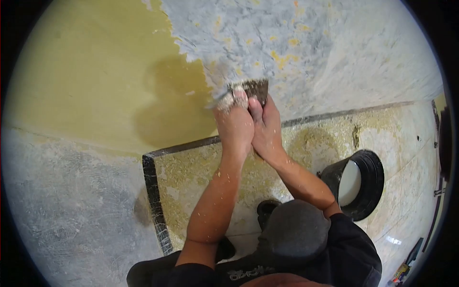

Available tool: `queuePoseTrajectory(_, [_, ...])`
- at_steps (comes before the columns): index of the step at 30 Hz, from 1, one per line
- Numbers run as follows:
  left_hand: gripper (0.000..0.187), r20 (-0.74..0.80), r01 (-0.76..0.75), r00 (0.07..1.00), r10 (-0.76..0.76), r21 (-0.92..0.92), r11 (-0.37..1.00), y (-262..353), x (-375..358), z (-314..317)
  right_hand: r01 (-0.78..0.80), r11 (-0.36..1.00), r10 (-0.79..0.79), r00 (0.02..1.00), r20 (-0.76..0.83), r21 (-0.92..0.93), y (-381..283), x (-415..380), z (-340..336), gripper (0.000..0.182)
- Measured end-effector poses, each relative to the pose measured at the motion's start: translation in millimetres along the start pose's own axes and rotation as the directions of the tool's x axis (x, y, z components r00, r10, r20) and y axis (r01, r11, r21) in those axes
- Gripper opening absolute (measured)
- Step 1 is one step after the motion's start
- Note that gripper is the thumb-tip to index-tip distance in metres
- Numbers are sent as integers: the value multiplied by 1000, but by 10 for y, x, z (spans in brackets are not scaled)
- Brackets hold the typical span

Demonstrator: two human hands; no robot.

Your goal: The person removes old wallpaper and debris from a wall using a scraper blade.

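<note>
Against the wall, a wide scraper blade coated with residue sits between my two hands. My left hand is closed around something caked with pale scrapings at the blade's left side. My right hand is closed at the blade's lower right, its fingers pressed close to the left hand. Yellow paint covers the wall to the left of the blade, with a ragged edge; bare grey-white surface with small yellow spots lies above and to the right. Flakes stick to both forearms.
Paint flakes cover the floor below the wall, along a dark skirting strip. A black bucket with whitish liquid stands at the right. Tools lie at the lower right. My knee and a dark shoe are below.
</note>
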State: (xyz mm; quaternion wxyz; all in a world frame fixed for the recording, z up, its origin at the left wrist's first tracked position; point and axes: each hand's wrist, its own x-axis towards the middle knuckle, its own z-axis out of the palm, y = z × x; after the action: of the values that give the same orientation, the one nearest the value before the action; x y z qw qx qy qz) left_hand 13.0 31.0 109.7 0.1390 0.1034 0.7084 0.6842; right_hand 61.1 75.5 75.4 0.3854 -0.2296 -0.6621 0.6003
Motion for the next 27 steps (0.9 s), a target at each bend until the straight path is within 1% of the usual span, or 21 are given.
queuePoseTrajectory(2, [20,95,87,993,-72,-153,984,137,12,-6,-16,999,16,1000,1,30,-20,15,-5,36])
queuePoseTrajectory(3, [20,79,37,997,-25,-156,987,86,48,-1,-19,998,18,1000,18,65,-50,43,3,36])
queuePoseTrajectory(4, [20,81,33,996,-20,-165,986,2,65,6,-10,998,9,1000,17,60,-41,38,2,36])
queuePoseTrajectory(6, [21,24,0,1000,1,-41,999,-22,62,35,77,997,-77,995,-59,-4,-19,20,13,35])
queuePoseTrajectory(7, [21,26,-18,999,20,-52,998,52,64,58,99,995,-99,993,-60,-4,-56,57,10,35])
queuePoseTrajectory(9, [23,-45,-28,999,29,33,999,170,44,64,60,998,-61,997,-37,-8,-127,92,1,34])
queuePoseTrajectory(10, [23,-44,-19,999,20,34,999,183,24,49,52,999,-53,998,-36,-11,-160,64,-15,34])
queuePoseTrajectory(12, [25,42,4,999,-5,33,999,258,49,33,62,996,-64,998,-30,-60,-278,86,-30,35])
queuePoseTrajectory(13, [25,40,-3,999,2,25,1000,303,-1,37,71,996,-73,997,-27,-62,-255,59,-36,35])
queuePoseTrajectory(14, [26,46,113,993,-109,-86,990,342,-71,66,36,998,-37,999,-36,-49,-148,25,-46,35])
queuePoseTrajectory(15, [27,65,222,975,-213,-197,955,389,-85,91,5,999,-6,999,-43,-34,-241,50,-31,36])
queuePoseTrajectory(16, [27,66,215,976,-206,-204,955,428,-54,94,14,999,-16,999,-42,-36,-320,105,-42,36])
queuePoseTrajectory(18, [32,89,140,987,-132,-92,986,432,0,94,26,993,-27,1000,-12,-114,-481,155,-107,36])
queuePoseTrajectory(19, [35,65,-8,998,3,72,997,284,86,108,26,992,-27,1000,-11,-125,-428,129,-125,36])
queuePoseTrajectory(20, [35,67,-7,998,3,64,998,139,108,131,56,988,-62,997,-37,-144,-322,96,-129,37])
queuePoseTrajectory(22, [38,-15,-12,1000,15,183,983,-31,120,163,98,982,-108,992,-59,-161,-318,86,-122,37])
queuePoseTrajectory(23, [38,-44,4,999,3,171,985,-80,156,188,80,986,-87,995,-42,-144,-341,108,-130,37])
queuePoseTrajectory(24, [38,-41,2,999,5,171,985,100,132,185,56,990,-61,998,-32,-129,-340,130,-139,37])
queuePoseTrajectory(25, [38,21,28,999,-30,76,997,400,39,160,47,990,-52,998,-33,-134,-317,145,-147,37])
queuePoseTrajectory(26, [37,84,68,994,-67,-19,997,546,-18,133,49,990,-52,998,-19,-131,-291,165,-155,37])
queuePoseTrajectory(27, [34,123,-27,992,26,5,1000,368,61,133,57,990,-59,998,-13,-126,-271,199,-168,36])
